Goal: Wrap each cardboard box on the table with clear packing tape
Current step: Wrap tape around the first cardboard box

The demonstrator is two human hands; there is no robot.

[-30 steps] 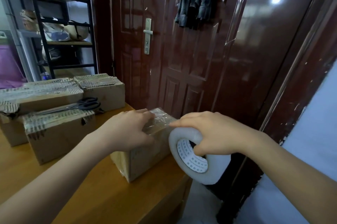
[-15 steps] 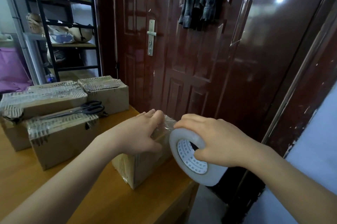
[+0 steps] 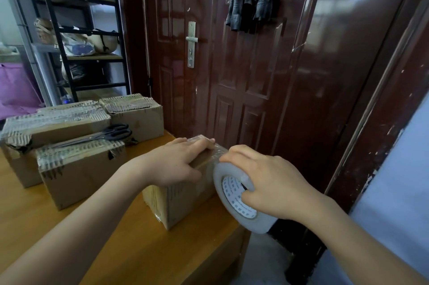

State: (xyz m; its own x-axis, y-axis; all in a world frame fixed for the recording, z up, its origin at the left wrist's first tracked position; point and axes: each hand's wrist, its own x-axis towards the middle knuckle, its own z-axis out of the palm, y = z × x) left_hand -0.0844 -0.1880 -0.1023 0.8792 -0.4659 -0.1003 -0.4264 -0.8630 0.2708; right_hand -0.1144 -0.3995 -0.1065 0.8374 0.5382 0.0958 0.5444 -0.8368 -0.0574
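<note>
A small cardboard box (image 3: 181, 201) sits at the right edge of the wooden table (image 3: 139, 250), with clear tape glinting across its top. My left hand (image 3: 176, 164) lies flat on the box top, fingers straight, pressing it down. My right hand (image 3: 267, 185) grips a roll of clear packing tape (image 3: 234, 201) held against the box's right end, thumb through the core. Three more boxes stand to the left: a near one (image 3: 79, 175), a long one (image 3: 53, 129) behind it, and a far one (image 3: 139, 117).
Black scissors (image 3: 106, 134) lie on top of the boxes at left. A dark red door (image 3: 243, 75) stands just beyond the table, with a shirt hanging on it. A black shelf rack (image 3: 81, 29) is at the back left. The floor drops away right of the table.
My left hand has flattened and slid forward along the box top. My right hand has brought the tape roll closer against the box's right end.
</note>
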